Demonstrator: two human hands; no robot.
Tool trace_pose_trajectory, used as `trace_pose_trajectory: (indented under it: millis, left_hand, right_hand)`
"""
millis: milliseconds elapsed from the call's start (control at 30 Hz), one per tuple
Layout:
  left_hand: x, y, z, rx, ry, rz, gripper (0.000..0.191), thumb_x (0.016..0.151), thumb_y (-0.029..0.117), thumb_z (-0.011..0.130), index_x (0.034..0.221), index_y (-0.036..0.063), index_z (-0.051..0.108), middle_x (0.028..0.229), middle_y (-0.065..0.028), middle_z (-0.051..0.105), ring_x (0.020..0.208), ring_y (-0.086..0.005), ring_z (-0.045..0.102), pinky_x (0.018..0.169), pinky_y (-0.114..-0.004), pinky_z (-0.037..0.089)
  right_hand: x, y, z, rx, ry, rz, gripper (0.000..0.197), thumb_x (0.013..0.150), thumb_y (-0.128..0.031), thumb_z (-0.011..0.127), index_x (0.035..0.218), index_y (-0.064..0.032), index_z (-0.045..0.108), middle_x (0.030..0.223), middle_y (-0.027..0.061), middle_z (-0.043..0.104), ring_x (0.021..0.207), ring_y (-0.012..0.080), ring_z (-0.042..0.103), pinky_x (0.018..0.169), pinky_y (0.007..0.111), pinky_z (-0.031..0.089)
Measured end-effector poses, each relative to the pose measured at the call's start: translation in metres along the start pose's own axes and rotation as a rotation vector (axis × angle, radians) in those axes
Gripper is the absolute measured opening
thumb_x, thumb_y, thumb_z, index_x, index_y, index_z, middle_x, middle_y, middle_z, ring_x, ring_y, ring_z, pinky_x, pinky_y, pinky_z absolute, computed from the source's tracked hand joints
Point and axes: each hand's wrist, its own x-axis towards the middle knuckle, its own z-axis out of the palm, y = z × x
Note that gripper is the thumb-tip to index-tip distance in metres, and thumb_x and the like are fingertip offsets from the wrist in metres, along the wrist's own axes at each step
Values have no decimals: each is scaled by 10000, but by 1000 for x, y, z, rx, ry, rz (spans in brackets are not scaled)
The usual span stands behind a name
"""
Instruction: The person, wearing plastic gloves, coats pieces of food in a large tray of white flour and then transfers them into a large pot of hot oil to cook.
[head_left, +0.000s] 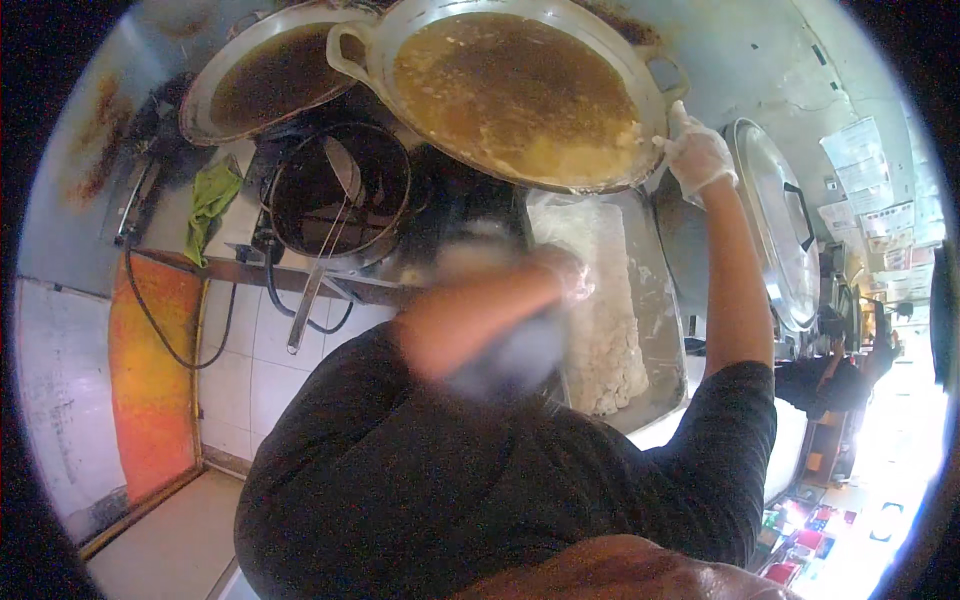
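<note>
My right hand (699, 154), in a clear plastic glove, is at the right rim of a large metal wok (386, 56) of brown oil, just below its loop handle. Thumb and forefinger look apart; whether they grip the rim, I cannot tell. My left forearm crosses in front of my chest, blurred by motion. The gloved left hand (566, 274) is over the near-left side of a metal tray (658, 292), which holds a pale, flour-like mass (606, 322). What that hand holds, if anything, is lost in the blur. A blurred grey-blue shape (525, 356) shows below the forearm.
A second oil-filled wok (196, 112) stands at the upper left. Below it, a dark pot (401, 195) holds a long-handled skimmer (307, 300) jutting towards me. A green cloth (212, 199) lies left of it. A large lid (776, 225) leans at right; another person (829, 382) is beyond.
</note>
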Motion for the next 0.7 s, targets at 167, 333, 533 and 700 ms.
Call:
trace_pose_trajectory:
  millis: [167, 333, 533, 700]
  left_hand:
    - [1, -15, 17, 3, 70, 37, 507, 972, 512, 462, 1076, 97, 732, 1087, -183, 724, 1012, -374, 685, 897, -527, 514]
    - [18, -26, 38, 63, 126, -47, 526, 953, 546, 488, 1036, 96, 747, 1052, -191, 724, 978, -397, 685, 893, -524, 518]
    - [6, -2, 12, 3, 107, -42, 543, 933, 565, 499, 1168, 129, 722, 1170, -176, 708, 1095, -389, 662, 975, -503, 496]
    - [9, 8, 7, 86, 99, -74, 544, 943, 563, 485, 1183, 134, 716, 1190, -168, 704, 1110, -383, 658, 982, -512, 488]
  right_hand:
    - [-115, -42, -40, 454, -27, -104, 455, 1000, -363, 573, 1311, -32, 601, 1252, 172, 671, 1099, 294, 665, 957, 388, 519]
    - [-243, -77, 47, 723, -616, -226, 445, 947, -375, 645, 1277, -78, 651, 1314, 138, 646, 1152, 272, 628, 1029, 377, 479]
    - [-352, -141, 156, 453, -673, -57, 1133, 607, -443, 888, 1562, -196, 331, 1519, 253, 418, 1325, 399, 520, 1104, 445, 427]
    - [-358, -132, 197, 591, -700, 12, 990, 641, -381, 871, 1501, -167, 431, 1460, 208, 509, 1295, 356, 557, 1065, 443, 464]
